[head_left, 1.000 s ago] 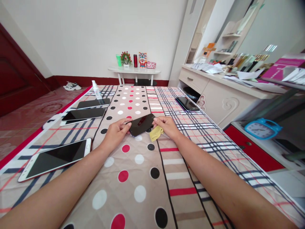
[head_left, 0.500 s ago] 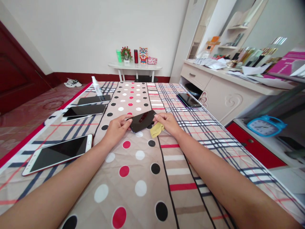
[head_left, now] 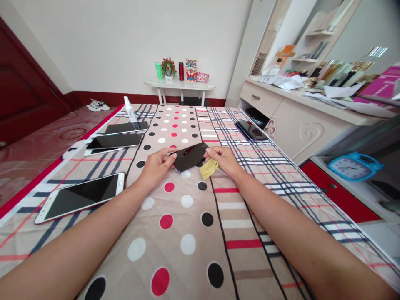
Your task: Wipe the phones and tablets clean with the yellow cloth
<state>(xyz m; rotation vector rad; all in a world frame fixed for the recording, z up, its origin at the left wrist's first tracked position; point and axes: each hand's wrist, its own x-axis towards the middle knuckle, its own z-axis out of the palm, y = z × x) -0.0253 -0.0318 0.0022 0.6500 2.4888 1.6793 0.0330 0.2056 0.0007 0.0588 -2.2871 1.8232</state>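
Head view: left hand (head_left: 158, 167) grips the left end of a black phone (head_left: 190, 156), thumb on top; right hand (head_left: 223, 161) pinches a yellow cloth (head_left: 208, 169) at the phone's right end. Black phone sits between the 2 hands, screen up; white phone (head_left: 84, 197) lies left of the left hand, spray bottle (head_left: 130, 111) standing beyond that hand.

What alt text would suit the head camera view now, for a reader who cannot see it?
A left hand and a right hand hold a dark phone by opposite ends over a patterned bedspread; the right also holds a yellow cloth. Other phones lie to the left, near a white bottle.
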